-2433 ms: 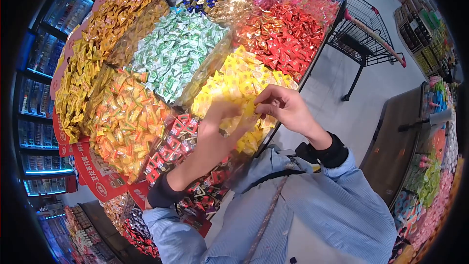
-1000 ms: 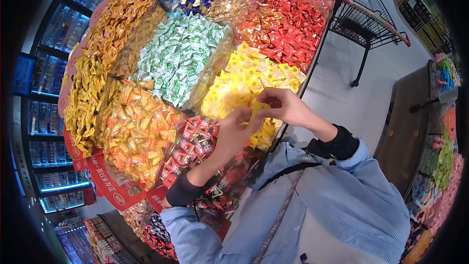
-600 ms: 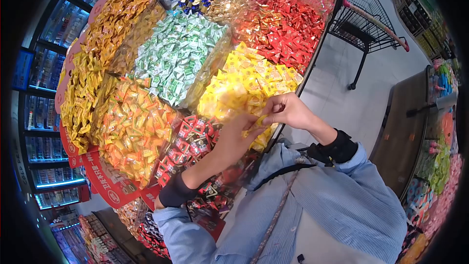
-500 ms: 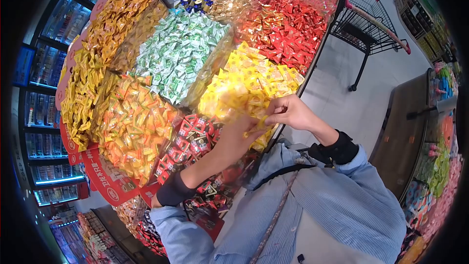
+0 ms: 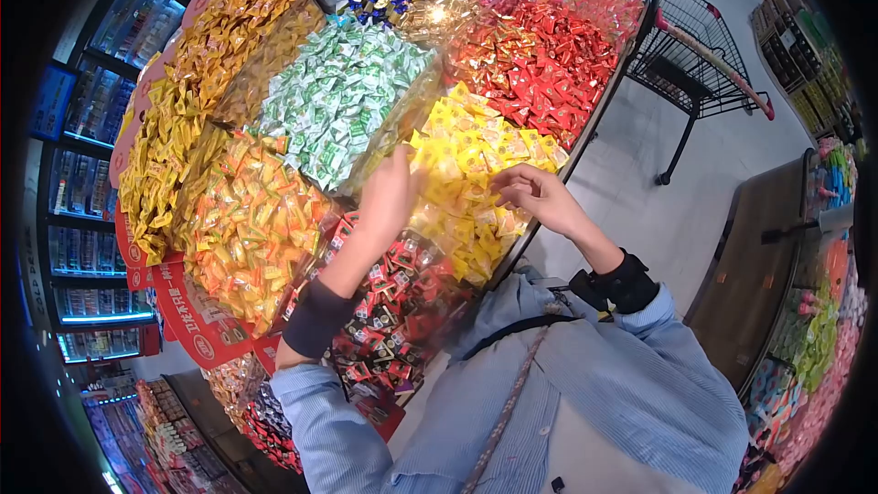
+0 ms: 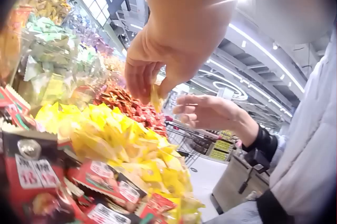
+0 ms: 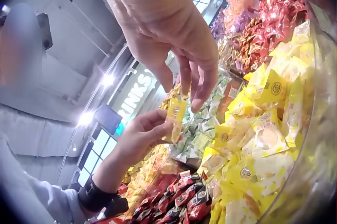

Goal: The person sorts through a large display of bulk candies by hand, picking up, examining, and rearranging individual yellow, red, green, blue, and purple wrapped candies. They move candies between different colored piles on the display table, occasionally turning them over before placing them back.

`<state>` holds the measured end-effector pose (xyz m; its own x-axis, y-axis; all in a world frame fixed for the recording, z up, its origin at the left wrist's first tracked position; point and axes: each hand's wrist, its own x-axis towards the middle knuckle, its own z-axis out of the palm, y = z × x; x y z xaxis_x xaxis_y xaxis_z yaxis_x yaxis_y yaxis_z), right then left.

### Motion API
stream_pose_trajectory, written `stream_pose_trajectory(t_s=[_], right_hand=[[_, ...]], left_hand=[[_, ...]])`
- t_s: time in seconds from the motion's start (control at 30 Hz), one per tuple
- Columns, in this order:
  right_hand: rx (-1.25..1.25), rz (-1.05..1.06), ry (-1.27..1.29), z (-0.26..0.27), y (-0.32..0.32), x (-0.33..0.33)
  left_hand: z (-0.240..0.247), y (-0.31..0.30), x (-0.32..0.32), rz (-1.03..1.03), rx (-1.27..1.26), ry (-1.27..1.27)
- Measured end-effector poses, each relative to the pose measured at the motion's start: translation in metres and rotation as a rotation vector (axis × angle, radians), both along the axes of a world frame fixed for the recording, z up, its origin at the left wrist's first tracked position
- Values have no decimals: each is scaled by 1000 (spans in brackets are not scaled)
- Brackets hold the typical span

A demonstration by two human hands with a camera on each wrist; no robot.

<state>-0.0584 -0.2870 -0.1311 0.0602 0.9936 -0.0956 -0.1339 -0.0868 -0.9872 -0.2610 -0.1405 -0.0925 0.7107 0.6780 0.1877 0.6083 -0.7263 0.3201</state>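
Note:
My left hand (image 5: 389,194), slightly blurred in the head view, is over the left border of the yellow candy pile (image 5: 471,160). In the right wrist view it pinches a small yellow wrapped candy (image 7: 176,114) between thumb and fingers. Only a sliver of that wrapper (image 6: 156,99) shows beside the fingers in the left wrist view. Above the yellow pile's right side hangs my right hand (image 5: 541,199), its fingers loosely bent and holding nothing. In the head view a gap separates the two hands.
Around the yellow pile lie green-and-white candies (image 5: 343,101), red candies (image 5: 558,69), orange candies (image 5: 251,233) and red-and-black packets (image 5: 389,311). Clear plastic dividers (image 5: 402,123) stand between piles. A shopping cart (image 5: 700,55) is in the aisle at right.
Both hands were together at a yellow candy half a second ago. My left hand has since moved left and away, taking the candy; the right has let go and its fingers have loosened.

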Motion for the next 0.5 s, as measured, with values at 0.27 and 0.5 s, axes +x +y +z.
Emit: stream_pose_trajectory(t_s=[0.27,0.5], right_hand=[[-7,-53,59,-8,-18,22],[-24,-113,-19,-34,-28,45]], left_hand=[[-59,55,39,32,152,171],[-33,44,40,35,376,251]])
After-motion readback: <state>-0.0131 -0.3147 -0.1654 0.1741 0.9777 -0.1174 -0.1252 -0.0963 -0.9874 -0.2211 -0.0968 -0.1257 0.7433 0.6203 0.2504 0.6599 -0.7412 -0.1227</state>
